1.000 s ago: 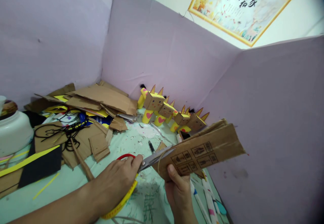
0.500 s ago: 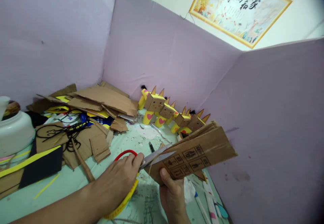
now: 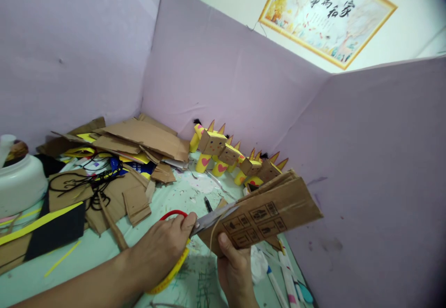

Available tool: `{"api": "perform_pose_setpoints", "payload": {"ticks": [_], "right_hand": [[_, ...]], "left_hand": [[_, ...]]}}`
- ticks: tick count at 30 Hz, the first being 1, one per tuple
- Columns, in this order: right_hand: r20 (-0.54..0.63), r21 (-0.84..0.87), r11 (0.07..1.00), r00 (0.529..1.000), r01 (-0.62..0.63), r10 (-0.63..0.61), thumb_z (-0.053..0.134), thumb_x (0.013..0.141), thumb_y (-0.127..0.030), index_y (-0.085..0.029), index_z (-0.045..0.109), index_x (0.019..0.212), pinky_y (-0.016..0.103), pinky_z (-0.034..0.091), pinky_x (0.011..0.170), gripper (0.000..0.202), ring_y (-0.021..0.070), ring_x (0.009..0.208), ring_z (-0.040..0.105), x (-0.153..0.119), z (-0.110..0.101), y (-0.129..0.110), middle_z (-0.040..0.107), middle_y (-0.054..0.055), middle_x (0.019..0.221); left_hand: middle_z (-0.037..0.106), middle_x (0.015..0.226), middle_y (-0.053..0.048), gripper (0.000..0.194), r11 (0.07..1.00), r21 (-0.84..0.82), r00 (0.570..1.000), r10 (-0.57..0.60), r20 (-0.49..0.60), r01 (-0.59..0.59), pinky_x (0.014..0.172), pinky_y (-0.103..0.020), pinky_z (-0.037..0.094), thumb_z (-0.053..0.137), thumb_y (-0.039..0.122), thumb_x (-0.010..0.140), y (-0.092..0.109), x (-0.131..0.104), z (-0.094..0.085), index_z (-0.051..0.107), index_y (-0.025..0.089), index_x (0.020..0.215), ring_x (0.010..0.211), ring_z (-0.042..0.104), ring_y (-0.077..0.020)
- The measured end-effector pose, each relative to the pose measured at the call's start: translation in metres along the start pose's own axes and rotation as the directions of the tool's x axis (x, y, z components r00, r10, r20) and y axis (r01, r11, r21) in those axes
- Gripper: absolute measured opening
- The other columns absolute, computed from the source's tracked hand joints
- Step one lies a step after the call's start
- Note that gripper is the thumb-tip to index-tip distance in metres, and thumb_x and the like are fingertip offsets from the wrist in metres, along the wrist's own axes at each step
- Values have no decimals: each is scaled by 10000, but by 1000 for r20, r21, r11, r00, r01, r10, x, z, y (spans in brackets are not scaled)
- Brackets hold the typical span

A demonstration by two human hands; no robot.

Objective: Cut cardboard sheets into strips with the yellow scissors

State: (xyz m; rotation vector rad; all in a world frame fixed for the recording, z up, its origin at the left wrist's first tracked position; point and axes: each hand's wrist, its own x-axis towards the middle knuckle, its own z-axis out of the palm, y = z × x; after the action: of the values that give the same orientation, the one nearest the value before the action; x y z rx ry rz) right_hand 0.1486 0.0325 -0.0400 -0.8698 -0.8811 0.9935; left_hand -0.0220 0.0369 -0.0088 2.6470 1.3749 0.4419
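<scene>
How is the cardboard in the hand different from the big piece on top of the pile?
The held cardboard has black printed symbols; the big piece shows plain brown.
The held cardboard is up in the right hand, but the big piece lies on the pile.
Scissors are at the held cardboard; none touch the big piece.
Both are brown cardboard.

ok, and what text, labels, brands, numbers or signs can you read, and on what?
"家和萬事興": framed picture, read right to left; smaller lines unreadable.
Boxed icons: held cardboard; captions too blurred.
White lettering: blue sheet in the pile, too small.
Pen marks: green cloth, unclear.
No brand or number legible.
</scene>
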Motion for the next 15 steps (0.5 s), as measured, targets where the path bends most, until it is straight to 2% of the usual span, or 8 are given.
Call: {"api": "perform_pose_setpoints", "payload": {"ticks": [6,8,11,15], "right_hand": [[89,41,997,994,-68,65,755,590,-340,-180,593,1125,440,460,875,582,287,913,638,-5,8,-1,708,84,966],[81,42,997,994,-71,67,759,588,-357,-185,579,1150,439,459,878,615,288,911,640,-6,10,-1,709,83,971],[64,36,997,996,-63,60,762,587,-384,-207,555,1185,432,468,861,657,285,917,640,-7,11,1,706,78,992],[80,-5,998,995,-55,55,750,597,-400,-193,573,1164,448,459,867,629,296,925,636,-6,7,5,707,91,981]], "left_hand": [[577,1134,-189,595,999,25,998,-22,-62,23,777,-426,502,316,-23,748,1,-1,8,351,100,1329,971,580,-292],[562,1174,-202,616,999,31,998,-11,-62,13,797,-432,499,308,-26,749,1,-2,11,328,94,1353,1012,571,-301],[550,1201,-211,608,1000,15,999,-10,-36,11,835,-440,484,311,-10,763,2,-4,10,319,71,1365,1062,549,-310],[543,1205,-230,612,998,-5,997,-62,46,62,817,-457,483,318,8,763,9,-4,2,303,37,1374,1031,558,-327]]}}
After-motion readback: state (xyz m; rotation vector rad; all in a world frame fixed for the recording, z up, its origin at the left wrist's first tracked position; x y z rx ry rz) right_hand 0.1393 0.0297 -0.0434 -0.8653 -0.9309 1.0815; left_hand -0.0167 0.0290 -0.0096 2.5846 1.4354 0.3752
